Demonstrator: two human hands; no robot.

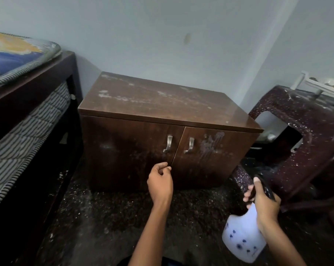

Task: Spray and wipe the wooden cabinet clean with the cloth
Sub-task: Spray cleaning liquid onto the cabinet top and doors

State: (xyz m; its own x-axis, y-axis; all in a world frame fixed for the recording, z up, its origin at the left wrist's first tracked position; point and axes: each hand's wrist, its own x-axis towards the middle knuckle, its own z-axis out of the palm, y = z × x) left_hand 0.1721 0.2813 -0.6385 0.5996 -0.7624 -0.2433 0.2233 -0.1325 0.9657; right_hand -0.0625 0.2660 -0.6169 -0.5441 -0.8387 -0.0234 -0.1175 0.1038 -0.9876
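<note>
In the head view, the wooden cabinet (168, 120) stood against the wall, dusty-topped, foam streaks on its right door (212, 150), while the left hand (160, 181) hovered before the doors, fingers loosely curled and empty, and the right hand (264, 202) gripped a white spray bottle (241, 237).
</note>
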